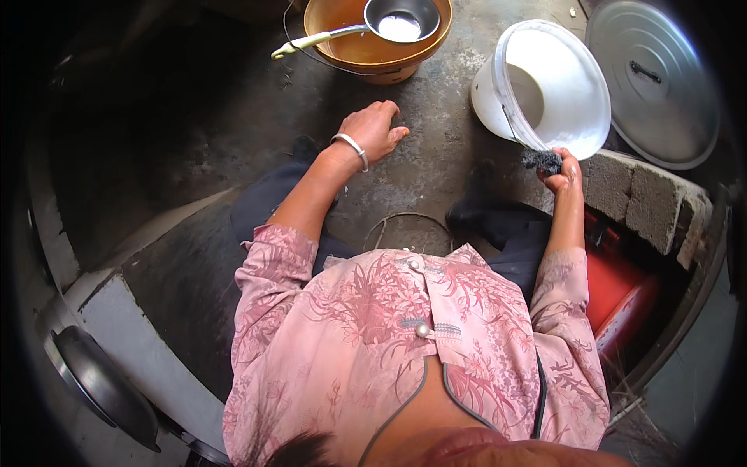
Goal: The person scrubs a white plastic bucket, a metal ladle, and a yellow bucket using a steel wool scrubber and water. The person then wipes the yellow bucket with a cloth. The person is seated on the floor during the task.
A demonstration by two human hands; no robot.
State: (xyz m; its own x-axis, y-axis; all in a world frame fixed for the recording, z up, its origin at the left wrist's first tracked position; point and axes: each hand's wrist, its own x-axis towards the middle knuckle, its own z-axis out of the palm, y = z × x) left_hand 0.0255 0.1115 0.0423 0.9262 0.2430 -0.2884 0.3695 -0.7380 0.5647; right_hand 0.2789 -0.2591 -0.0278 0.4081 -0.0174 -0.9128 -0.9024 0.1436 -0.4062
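My right hand is closed around a dark, frayed scouring pad, right at the near rim of a white plastic bucket. The bucket is tilted, its mouth facing right and towards me, with a thin wire handle hanging along the rim. My left hand, wearing a bangle, hovers over the floor, holding nothing, its fingers loosely bent and the thumb apart. Beyond it stands an orange-brown bucket. A metal dipper with a pale yellow handle lies across that bucket's mouth.
At the right a round metal lid leans by grey concrete blocks. A red object sits below them. A thin hoop lies on the floor between my legs. At lower left is a dark metal pan near a pale ledge.
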